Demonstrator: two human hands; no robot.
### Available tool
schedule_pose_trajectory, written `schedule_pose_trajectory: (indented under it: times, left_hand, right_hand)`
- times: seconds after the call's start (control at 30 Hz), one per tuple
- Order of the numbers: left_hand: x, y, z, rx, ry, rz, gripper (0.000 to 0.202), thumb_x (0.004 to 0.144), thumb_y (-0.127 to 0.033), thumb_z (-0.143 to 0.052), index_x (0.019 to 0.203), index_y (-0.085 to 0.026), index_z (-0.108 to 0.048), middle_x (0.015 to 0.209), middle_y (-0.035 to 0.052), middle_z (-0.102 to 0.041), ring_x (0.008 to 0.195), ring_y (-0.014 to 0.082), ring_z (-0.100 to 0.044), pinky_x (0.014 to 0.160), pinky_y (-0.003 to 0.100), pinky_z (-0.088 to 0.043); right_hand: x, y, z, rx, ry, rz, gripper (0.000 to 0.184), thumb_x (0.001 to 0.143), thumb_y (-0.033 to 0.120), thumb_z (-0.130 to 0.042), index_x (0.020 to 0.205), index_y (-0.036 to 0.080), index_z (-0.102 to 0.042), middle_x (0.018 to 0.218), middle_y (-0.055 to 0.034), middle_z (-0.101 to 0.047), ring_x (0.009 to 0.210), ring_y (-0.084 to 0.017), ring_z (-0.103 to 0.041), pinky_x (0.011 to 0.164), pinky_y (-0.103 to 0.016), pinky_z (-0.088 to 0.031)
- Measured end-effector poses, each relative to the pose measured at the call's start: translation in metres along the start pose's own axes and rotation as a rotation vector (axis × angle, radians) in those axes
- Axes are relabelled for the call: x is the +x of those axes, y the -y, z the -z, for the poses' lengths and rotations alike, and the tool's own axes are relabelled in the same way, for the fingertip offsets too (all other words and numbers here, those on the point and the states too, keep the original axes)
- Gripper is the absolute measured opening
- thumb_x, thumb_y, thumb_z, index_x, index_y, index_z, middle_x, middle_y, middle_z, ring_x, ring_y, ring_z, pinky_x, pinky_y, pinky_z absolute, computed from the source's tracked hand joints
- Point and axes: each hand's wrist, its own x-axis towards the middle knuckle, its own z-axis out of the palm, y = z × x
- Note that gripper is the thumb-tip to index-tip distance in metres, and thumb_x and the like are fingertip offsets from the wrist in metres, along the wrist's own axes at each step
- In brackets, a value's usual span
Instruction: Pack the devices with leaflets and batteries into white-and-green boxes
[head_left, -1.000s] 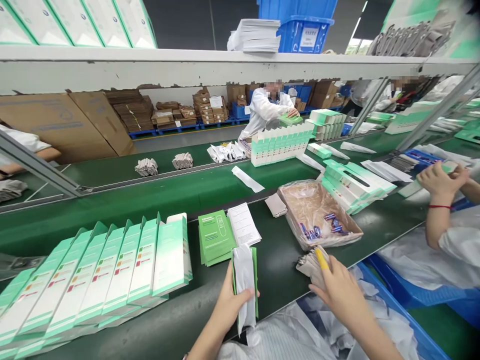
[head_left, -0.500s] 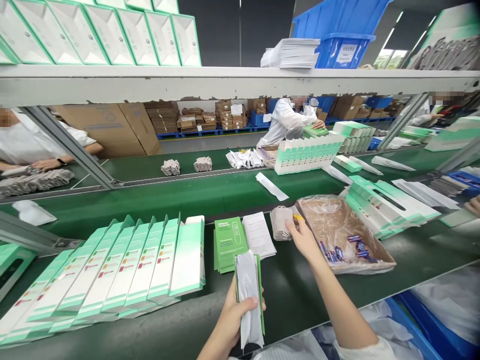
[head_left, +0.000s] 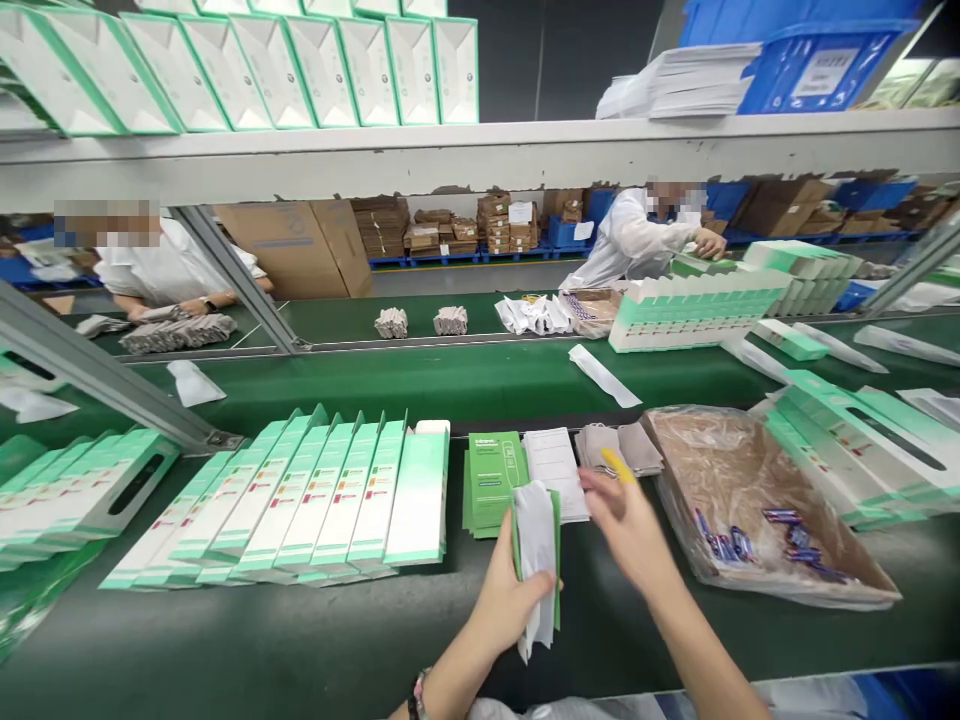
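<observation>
My left hand is closed on a white pouch backed by a green leaflet, held upright over the dark green bench. My right hand, motion-blurred, hovers just right of the pouch with fingers apart and nothing in them; a yellow cot covers one fingertip. A stack of grey pouches lies just beyond it. Green leaflets and white instruction sheets lie side by side behind the pouch.
A plastic-lined carton with small blue batteries sits at right. Flat green-and-white boxes fan out at left; more are stacked at far right. Beyond the conveyor belt, two people in white work.
My right hand set the grey pouch stack down beside the sheets, let go and drew back toward the pouch. My head turned left; the left hand kept its hold.
</observation>
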Motion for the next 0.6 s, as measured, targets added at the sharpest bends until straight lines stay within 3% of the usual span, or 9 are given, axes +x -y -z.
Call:
schedule_pose_trajectory:
  times: [0.1, 0.2, 0.3, 0.4, 0.5, 0.6]
  left_hand:
    - [0.003, -0.004, -0.007, 0.271, 0.01, -0.181, 0.084, 0.077, -0.013, -0.061, 0.151, -0.021, -0.022, 0.138, 0.0127, -0.056, 0.122, 0.0273, -0.056, 0.104, 0.039, -0.042]
    - [0.0, -0.009, -0.007, 0.47, 0.02, -0.266, 0.083, 0.084, -0.014, -0.054, 0.154, -0.022, -0.011, 0.147, 0.0131, -0.048, 0.131, 0.0278, -0.05, 0.108, 0.04, -0.04]
    - [-0.011, -0.023, 0.004, 0.719, 0.049, -0.25, 0.096, 0.082, -0.028, -0.065, 0.155, -0.02, -0.003, 0.149, 0.0179, -0.043, 0.129, 0.0355, -0.05, 0.104, 0.046, -0.043]
    - [-0.026, -0.049, 0.023, 1.052, 0.032, -0.279, 0.096, 0.077, -0.045, -0.072, 0.153, -0.018, -0.021, 0.139, 0.0206, -0.052, 0.122, 0.0406, -0.053, 0.1, 0.052, -0.044]
    - [-0.041, -0.074, 0.053, 1.366, -0.151, -0.402, 0.074, 0.086, -0.047, -0.062, 0.147, -0.016, -0.035, 0.136, 0.0194, -0.054, 0.127, 0.0382, -0.048, 0.106, 0.054, -0.037]
    - [-0.049, -0.096, 0.096, 1.585, -0.353, -0.481, 0.06, 0.092, -0.047, -0.053, 0.142, -0.016, -0.041, 0.139, 0.0172, -0.052, 0.134, 0.0364, -0.039, 0.111, 0.055, -0.03]
  right_hand:
    - [-0.036, 0.008, -0.039, 0.371, 0.175, -0.095, 0.095, 0.07, 0.043, -0.075, 0.149, 0.027, -0.025, 0.125, -0.0114, -0.065, 0.117, -0.029, -0.061, 0.101, -0.05, -0.044]
    - [-0.052, 0.013, -0.058, 0.451, 0.138, -0.17, 0.087, 0.069, 0.038, -0.077, 0.144, 0.027, -0.035, 0.138, -0.0092, -0.057, 0.128, -0.028, -0.052, 0.109, -0.045, -0.039]
    - [-0.048, 0.016, -0.054, 0.516, 0.179, -0.21, 0.076, 0.072, 0.039, -0.076, 0.138, 0.028, -0.04, 0.143, -0.0074, -0.052, 0.132, -0.026, -0.049, 0.11, -0.04, -0.04]
    - [-0.038, 0.022, -0.043, 0.519, 0.201, -0.226, 0.075, 0.073, 0.041, -0.077, 0.137, 0.029, -0.039, 0.133, -0.0083, -0.061, 0.124, -0.027, -0.056, 0.106, -0.042, -0.043]
    - [-0.032, 0.029, -0.038, 0.516, 0.187, -0.261, 0.077, 0.073, 0.047, -0.075, 0.139, 0.028, -0.039, 0.118, -0.01, -0.069, 0.116, -0.031, -0.062, 0.097, -0.047, -0.05]
    - [-0.033, 0.03, -0.038, 0.491, 0.218, -0.326, 0.083, 0.072, 0.051, -0.074, 0.142, 0.028, -0.036, 0.118, -0.0105, -0.07, 0.116, -0.034, -0.061, 0.087, -0.046, -0.056]
